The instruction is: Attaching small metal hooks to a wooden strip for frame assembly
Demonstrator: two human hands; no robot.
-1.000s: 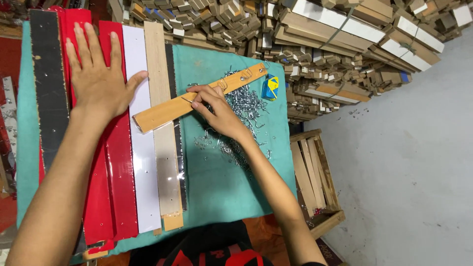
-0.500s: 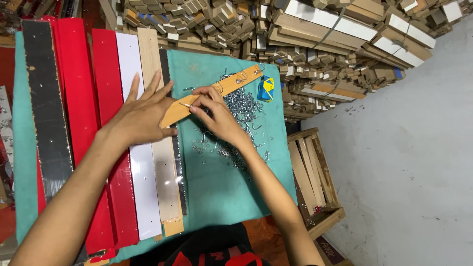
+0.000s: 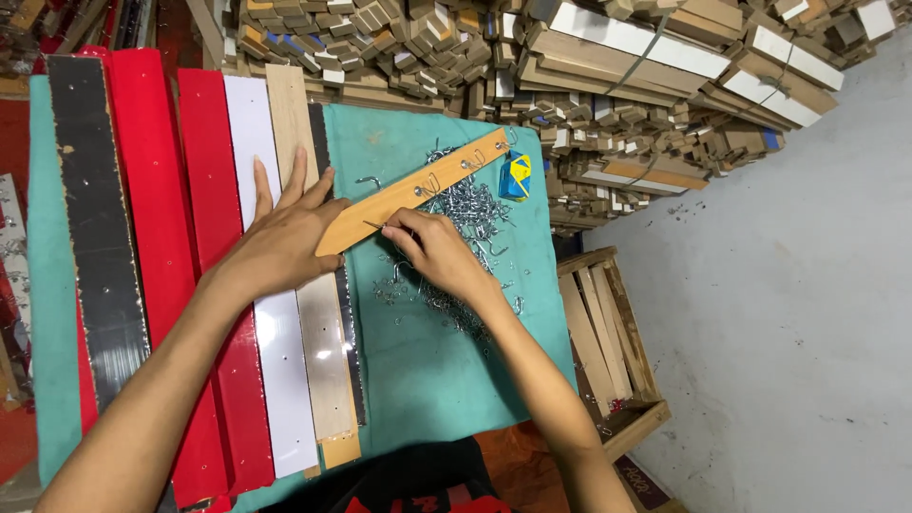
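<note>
- Two hands share one job: our left hand [image 3: 285,242] lies flat and spread, fingers open, pressing down the near end of a tan wooden strip [image 3: 410,190] that runs diagonally toward 1 o'clock across the teal cloth [image 3: 427,380].
- Our right hand [image 3: 439,252] is pinched shut on a small metal hook [image 3: 372,225], its point set against the strip close to the left hand's fingertips.
- Several hooks [image 3: 425,185] already stand along the strip's far half, so we judge the work to be partway through, with the near end still bare.
- Loose hooks lie in a silvery pile [image 3: 470,209] just at 3 o'clock of the strip, partly under our right wrist.
- Next, we reckon, the hook must be turned in while the left hand keeps the strip from swivelling; another hook would then come from the pile.
- At 9 o'clock lie long boards side by side: black [image 3: 95,209], red [image 3: 157,190], white [image 3: 271,361] and pale wood [image 3: 323,370].
- At 12 o'clock rises a stack of cut wooden pieces [image 3: 456,47]; a small blue and yellow packet [image 3: 516,176] sits beside the strip's far end.
</note>
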